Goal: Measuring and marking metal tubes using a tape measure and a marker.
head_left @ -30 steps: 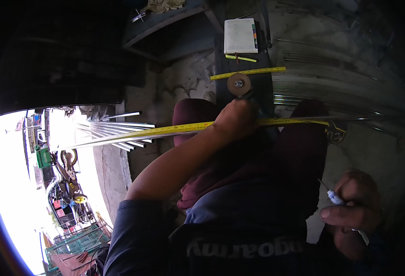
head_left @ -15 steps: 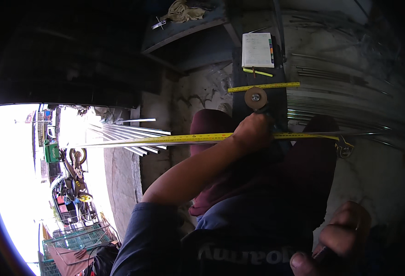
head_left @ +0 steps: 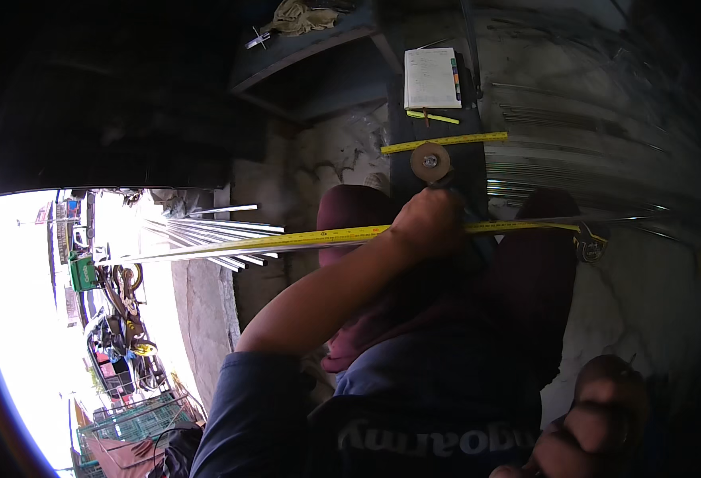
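My left hand is closed over a long metal rod and the yellow blade of a tape measure, which run together across my lap. The fingers' undersides are hidden. Beyond the tape's right stretch, its case sits beside my right thigh. Just past my left knuckles, a brown disc with a metal hub, like a grinder's cutting disc, faces up; the dark body below it is mostly hidden. My right hand, low at the right, has curled fingers with a thin tip sticking out; the thing itself cannot be made out.
A dark narrow bench bears an open notebook, a yellow-green pen and a yellow ruler strip. Shiny metal tubes fan out at the left. Thin rods lie at the right. A cloth lies on the far table.
The whole view has shifted slightly, so the bench things sit a little further left and up. My right hand has moved lower and outward to the right. My left hand keeps its place over the tape.
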Action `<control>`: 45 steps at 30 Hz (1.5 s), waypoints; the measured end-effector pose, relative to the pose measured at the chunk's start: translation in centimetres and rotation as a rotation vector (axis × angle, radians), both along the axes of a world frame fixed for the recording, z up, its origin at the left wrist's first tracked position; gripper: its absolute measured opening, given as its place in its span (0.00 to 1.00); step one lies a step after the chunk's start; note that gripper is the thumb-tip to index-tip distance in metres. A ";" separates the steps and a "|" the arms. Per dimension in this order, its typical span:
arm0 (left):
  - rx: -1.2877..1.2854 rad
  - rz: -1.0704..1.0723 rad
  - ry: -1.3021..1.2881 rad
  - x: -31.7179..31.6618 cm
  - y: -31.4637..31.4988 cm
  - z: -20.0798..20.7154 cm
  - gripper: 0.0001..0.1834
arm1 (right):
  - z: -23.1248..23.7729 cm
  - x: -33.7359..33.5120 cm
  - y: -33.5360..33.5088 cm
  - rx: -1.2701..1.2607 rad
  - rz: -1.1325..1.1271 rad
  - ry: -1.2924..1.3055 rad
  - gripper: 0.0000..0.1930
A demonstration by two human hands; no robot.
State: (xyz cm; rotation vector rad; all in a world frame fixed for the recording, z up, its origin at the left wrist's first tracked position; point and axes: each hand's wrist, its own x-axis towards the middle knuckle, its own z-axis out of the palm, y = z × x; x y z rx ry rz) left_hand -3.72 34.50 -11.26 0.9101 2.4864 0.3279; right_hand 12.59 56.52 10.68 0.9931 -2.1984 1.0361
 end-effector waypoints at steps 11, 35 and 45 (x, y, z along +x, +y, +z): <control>0.040 0.133 -0.058 -0.1 -0.1 0.4 0.12 | -2.1 -1.3 0.8 0.142 -0.063 0.153 0.06; -0.061 0.061 -0.028 0.1 0.8 1.4 0.14 | -3.1 -0.7 2.8 -0.003 -0.047 0.247 0.06; 0.024 0.196 -0.149 0.1 0.6 1.7 0.13 | -4.2 -0.6 5.9 0.060 -0.059 0.012 0.28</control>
